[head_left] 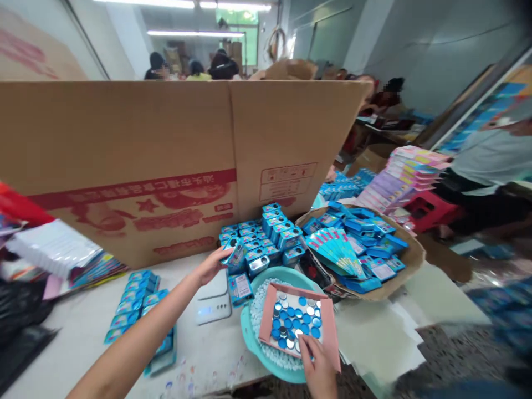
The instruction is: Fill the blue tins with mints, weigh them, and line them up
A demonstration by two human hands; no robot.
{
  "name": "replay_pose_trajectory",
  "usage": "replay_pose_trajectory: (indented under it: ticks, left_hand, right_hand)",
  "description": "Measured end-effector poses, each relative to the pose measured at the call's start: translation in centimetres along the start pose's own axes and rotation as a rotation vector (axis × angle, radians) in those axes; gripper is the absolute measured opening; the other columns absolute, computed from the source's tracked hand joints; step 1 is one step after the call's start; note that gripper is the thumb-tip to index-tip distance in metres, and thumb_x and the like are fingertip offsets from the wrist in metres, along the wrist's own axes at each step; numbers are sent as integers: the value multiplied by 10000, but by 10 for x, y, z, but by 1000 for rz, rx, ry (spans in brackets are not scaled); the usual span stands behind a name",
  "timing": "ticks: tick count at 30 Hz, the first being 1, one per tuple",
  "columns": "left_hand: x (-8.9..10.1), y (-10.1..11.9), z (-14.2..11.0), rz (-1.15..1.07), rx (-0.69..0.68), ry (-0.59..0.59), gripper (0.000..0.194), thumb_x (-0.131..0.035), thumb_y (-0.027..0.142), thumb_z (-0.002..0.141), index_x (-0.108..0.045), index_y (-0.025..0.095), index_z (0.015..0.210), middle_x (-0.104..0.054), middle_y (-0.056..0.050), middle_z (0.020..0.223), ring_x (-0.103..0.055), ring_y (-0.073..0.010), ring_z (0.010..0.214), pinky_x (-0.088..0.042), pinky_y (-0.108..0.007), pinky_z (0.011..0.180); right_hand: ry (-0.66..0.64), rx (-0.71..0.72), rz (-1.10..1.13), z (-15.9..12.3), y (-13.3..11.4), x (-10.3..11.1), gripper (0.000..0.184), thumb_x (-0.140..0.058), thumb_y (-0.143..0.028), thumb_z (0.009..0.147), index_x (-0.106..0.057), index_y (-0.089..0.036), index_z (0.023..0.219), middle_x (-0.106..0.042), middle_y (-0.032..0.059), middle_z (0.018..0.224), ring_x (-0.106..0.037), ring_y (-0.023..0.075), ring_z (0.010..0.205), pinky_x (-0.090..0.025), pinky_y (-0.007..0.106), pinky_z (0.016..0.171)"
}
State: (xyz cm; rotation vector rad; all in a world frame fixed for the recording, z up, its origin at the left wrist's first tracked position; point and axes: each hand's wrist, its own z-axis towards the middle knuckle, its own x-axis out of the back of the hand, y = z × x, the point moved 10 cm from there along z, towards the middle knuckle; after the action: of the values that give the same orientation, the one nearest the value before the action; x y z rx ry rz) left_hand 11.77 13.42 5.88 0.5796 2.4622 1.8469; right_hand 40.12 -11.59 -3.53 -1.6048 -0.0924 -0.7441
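Note:
My left hand (211, 267) is closed around a small blue box (235, 252), held in front of rows of similar blue boxes (252, 241). My right hand (319, 363) reaches into a pink cardboard tray (331, 327), thumb and finger pinched at a small round silver disc (298, 334). Blue and silver discs (296, 313) lie scattered in this tray. Beneath it, a turquoise basin (248, 330) holds many pale blue beads (258, 299). Another blue box (240, 288) lies between the basin and a white scale (213, 308).
A tall brown carton (174, 133) stands across the table's back. To the right, an open carton (409, 269) holds blue boxes and fanned printed cards (336, 249). More blue boxes (132, 305) are stacked at left, near my forearm. Other people sit and stand in the background.

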Motion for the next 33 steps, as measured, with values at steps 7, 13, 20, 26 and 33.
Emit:
replay_pose_trajectory:
  ticks: [7,13,20,26,33]
  left_hand:
    - [25,-95,-155,-644,323,114,643,-369,683,777,-572,186,1131,-638,-126,1138,-617,-277,991,-504,-449,787]
    - [83,-165,-251,-159,372,436,644,-682,560,600,-608,151,1092,-688,-107,1024,-627,-287,968,-495,-393,823]
    - [80,-165,-223,453,76,397,379,-614,465,706,-675,179,947,-680,-68,936,-622,-232,899,-474,-339,827]
    - [90,-139,-90,661,-34,315,406,-601,351,762,-587,173,1127,-647,-86,1104,-590,-220,1018,-436,-310,892]
    - [81,-144,-7,729,-68,181,389,-616,307,756,-579,186,1124,-641,-91,1077,-582,-246,1007,-431,-326,867]
  right_hand:
    - [-200,36,-69,-13,-21,-32,445,-420,-567,838,-673,-203,873,-680,98,936,-629,233,875,-506,338,772]
    - [-315,106,-118,-23,-38,-65,431,-419,-548,843,-667,-196,862,-677,99,934,-620,232,873,-490,333,767]
    - [-346,135,-156,-35,-61,-94,429,-391,-527,865,-667,-198,860,-674,99,908,-616,227,856,-479,328,769]
    - [-269,83,-159,-38,-60,-82,423,-398,-512,866,-663,-185,890,-669,108,944,-613,234,900,-479,336,798]
    - [-119,-21,-203,-60,-36,-47,437,-418,-553,849,-669,-195,847,-689,104,899,-630,229,838,-498,317,754]
